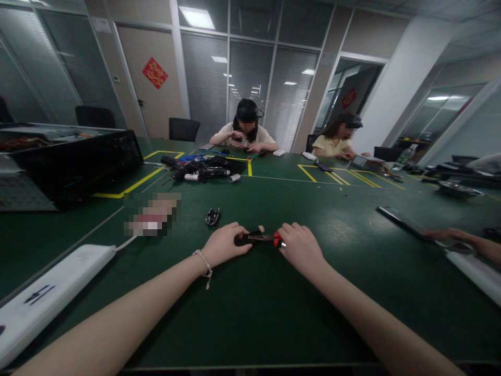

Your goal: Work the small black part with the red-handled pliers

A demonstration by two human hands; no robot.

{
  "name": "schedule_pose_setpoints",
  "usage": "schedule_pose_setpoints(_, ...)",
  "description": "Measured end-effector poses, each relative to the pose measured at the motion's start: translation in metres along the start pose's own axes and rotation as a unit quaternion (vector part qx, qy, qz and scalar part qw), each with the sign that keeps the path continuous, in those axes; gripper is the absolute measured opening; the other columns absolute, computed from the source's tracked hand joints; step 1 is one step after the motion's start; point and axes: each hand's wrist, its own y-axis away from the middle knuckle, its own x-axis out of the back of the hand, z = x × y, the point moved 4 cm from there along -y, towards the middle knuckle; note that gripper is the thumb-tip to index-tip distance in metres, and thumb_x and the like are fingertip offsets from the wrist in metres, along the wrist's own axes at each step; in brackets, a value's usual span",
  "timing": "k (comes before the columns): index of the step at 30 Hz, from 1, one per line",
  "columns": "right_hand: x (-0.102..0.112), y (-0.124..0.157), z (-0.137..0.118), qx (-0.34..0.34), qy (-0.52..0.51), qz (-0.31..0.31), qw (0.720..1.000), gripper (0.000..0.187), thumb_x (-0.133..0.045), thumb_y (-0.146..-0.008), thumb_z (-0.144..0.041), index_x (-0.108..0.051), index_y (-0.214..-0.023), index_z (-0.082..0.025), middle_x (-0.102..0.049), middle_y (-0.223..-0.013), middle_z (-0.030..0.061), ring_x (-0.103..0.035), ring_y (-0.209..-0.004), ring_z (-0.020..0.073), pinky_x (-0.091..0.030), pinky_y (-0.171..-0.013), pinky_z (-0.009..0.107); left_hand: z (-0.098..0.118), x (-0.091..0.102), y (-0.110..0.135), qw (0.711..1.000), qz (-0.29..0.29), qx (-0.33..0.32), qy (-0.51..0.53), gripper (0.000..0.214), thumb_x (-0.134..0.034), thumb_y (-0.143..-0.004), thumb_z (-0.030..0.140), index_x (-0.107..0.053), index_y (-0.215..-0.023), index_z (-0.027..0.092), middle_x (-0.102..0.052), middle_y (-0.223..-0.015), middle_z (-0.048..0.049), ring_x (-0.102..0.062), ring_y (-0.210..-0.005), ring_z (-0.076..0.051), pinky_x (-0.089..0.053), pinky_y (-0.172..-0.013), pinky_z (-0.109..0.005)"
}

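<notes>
A: What are the hands closed on?

B: The right hand (299, 243) is wrapped round the red-gripped pliers (277, 239), covering most of the handles. The left hand (227, 245) pinches a dark piece (240, 239) at the pliers' metal end.

A: Are the jaws biting it?

B: I can't tell. Dark metal merges with the dark piece, and the left fingers hide part of it. A pale chip (261, 228) shows just beyond the pliers; whether it touches them is unclear.

A: And left of the pliers?

B: A knotted cord bracelet (203, 263) with loose ends on the left wrist. Past that, a small jagged part (212, 216), black with silvery edges, too small to name. Farther left lies a long white plastic bar (58, 292), handwritten on top and cut off by the frame. Where its cable leads, a pixelated patch (152, 214) hides whatever is there.

A: Beyond the pliers?

B: A black heap (199, 166), its shapes running together, with smooth white cylinders at its edge. The desk (250, 324) is green and smooth, glossy to the pliers' right. Far right of them, a co-worker's hand (477, 244) is cropped and blurry.
</notes>
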Motion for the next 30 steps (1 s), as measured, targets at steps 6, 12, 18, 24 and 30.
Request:
schedule_pose_setpoints(6,0.0011,-0.0014,0.0017,0.005,-0.007,-0.01,1.0,0.019,-0.056,-0.069,-0.019,-0.06,-0.088,-0.016,-0.059,-0.09,0.0052,-0.05,-0.081,0.0192,-0.038,-0.069,0.031,-0.0005,0.0005,-0.0007,1.0,-0.013,0.001,0.017,0.033,-0.054,-0.071,0.045,-0.058,-0.097,0.025,-0.054,-0.085,0.0,-0.053,-0.071,-0.014,-0.04,-0.057,-0.023)
schedule_pose_setpoints(12,0.0007,-0.0015,0.0015,0.002,-0.016,-0.025,1.0,0.021,-0.057,-0.07,-0.022,-0.06,-0.09,-0.016,-0.059,-0.091,0.005,-0.051,-0.081,0.0183,-0.039,-0.069,0.031,0.0011,0.0023,-0.0003,1.0,-0.004,-0.002,0.023,0.032,-0.055,-0.07,0.046,-0.06,-0.091,0.023,-0.054,-0.085,0.0002,-0.053,-0.071,-0.014,-0.04,-0.057,-0.023)
schedule_pose_setpoints(18,0.0036,-0.0007,-0.0012,0.0,0.004,-0.013,1.0,0.021,-0.058,-0.07,-0.022,-0.06,-0.09,-0.016,-0.059,-0.09,0.0057,-0.051,-0.081,0.0194,-0.038,-0.068,0.032,0.0046,0.0014,0.0008,1.0,0.022,0.003,0.005,0.028,-0.056,-0.068,0.046,-0.059,-0.079,0.02,-0.054,-0.079,0.0004,-0.052,-0.068,-0.014,-0.037,-0.056,-0.022)
schedule_pose_setpoints(24,0.0052,0.0011,-0.0039,-0.008,0.022,-0.012,1.0,0.02,-0.054,-0.073,-0.022,-0.06,-0.09,-0.015,-0.058,-0.091,0.007,-0.05,-0.081,0.0195,-0.038,-0.068,0.032,0.0058,-0.0005,0.0011,0.999,0.036,0.026,-0.01,0.028,-0.057,-0.066,0.047,-0.056,-0.073,0.019,-0.055,-0.077,0.0007,-0.052,-0.066,-0.014,-0.035,-0.053,-0.022)
schedule_pose_setpoints(30,0.0051,0.0022,-0.0069,-0.025,0.028,-0.014,0.999,0.018,-0.052,-0.074,-0.022,-0.059,-0.088,-0.014,-0.057,-0.088,0.0071,-0.049,-0.079,0.0196,-0.036,-0.067,0.032,0.0055,-0.0032,0.0005,0.996,0.07,0.035,-0.035,0.03,-0.058,-0.064,0.048,-0.054,-0.07,0.019,-0.054,-0.072,0.0009,-0.052,-0.064,-0.014,-0.034,-0.053,-0.023)
